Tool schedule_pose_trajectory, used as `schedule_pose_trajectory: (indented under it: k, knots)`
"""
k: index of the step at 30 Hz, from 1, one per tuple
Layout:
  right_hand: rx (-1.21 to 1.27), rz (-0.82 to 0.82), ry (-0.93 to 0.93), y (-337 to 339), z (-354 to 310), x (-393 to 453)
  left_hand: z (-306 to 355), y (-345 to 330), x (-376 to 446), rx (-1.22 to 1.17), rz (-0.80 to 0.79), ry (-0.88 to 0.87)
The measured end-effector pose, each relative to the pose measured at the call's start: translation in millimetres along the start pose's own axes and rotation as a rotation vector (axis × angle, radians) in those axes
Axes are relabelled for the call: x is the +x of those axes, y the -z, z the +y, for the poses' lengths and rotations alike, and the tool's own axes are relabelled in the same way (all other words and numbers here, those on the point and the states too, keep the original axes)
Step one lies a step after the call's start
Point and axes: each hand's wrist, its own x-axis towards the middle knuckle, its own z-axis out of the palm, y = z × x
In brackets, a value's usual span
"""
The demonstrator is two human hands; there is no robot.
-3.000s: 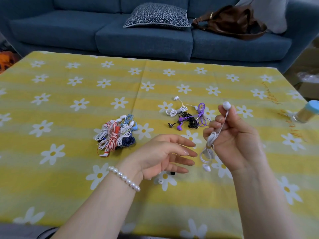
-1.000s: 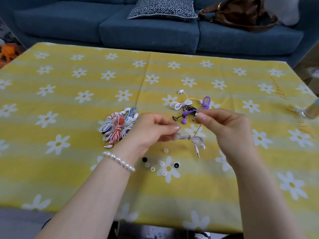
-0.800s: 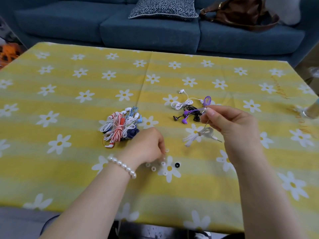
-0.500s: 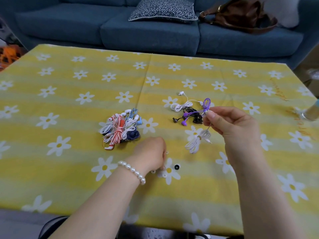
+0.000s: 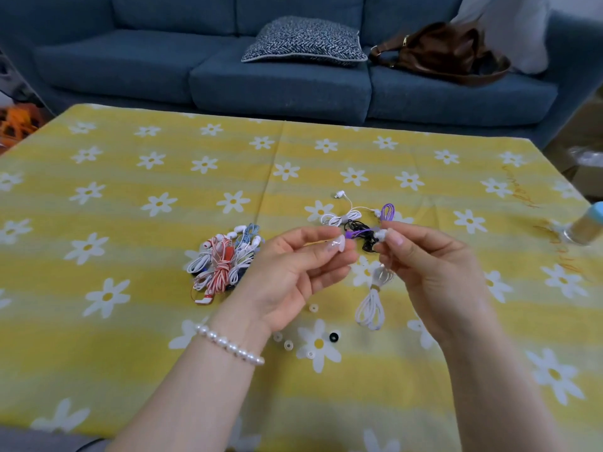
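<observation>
Pinching a small clear silicone ear tip (image 5: pixel 339 246), the left hand (image 5: pixel 293 272) holds it just left of the white wired earbud (image 5: pixel 379 235) pinched in the right hand (image 5: pixel 434 269), both above the yellow daisy-print tabletop (image 5: pixel 130 337).

The tabletop (image 5: pixel 130 337) is covered by a yellow striped cloth printed with white daisies. Left of centre lies a tangled bundle of earphones (image 5: pixel 225 262) in red, white and blue. Further back and to the right is a smaller heap of earphones (image 5: pixel 355 220) in white, black and purple. Nearer the front, pale ear tips (image 5: pixel 288 345) lie scattered, with a black ear tip (image 5: pixel 333 337) just beside them. A blurred blue-capped bottle (image 5: pixel 584 226) is at the right edge.
</observation>
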Motion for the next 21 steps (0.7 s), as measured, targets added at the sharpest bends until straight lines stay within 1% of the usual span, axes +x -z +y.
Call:
schedule_pose_trajectory:
  k: [3, 6, 9, 12, 15, 21]
  knots:
    - [-0.031, -0.046, 0.015, -4, 2, -2, -4, 0, 2, -0.086, 0.023, -0.001]
    - [-0.012, -0.048, 0.016, -11, 2, -3, -8, 0, 4, -0.047, 0.045, -0.006]
    - [-0.059, -0.034, 0.035, -16, 1, -5, -13, -1, 7, -0.012, 0.076, -0.018]
    - [-0.145, -0.006, 0.053, -18, 0, -7, -16, -3, 8, -0.029, 0.108, -0.014]
    - [-0.212, -0.013, 0.066, -19, 0, -7, -18, -5, 9, -0.047, 0.142, -0.005]
    - [-0.246, -0.007, 0.086, -20, 2, -7, -20, -6, 9, -0.056, 0.174, -0.001]
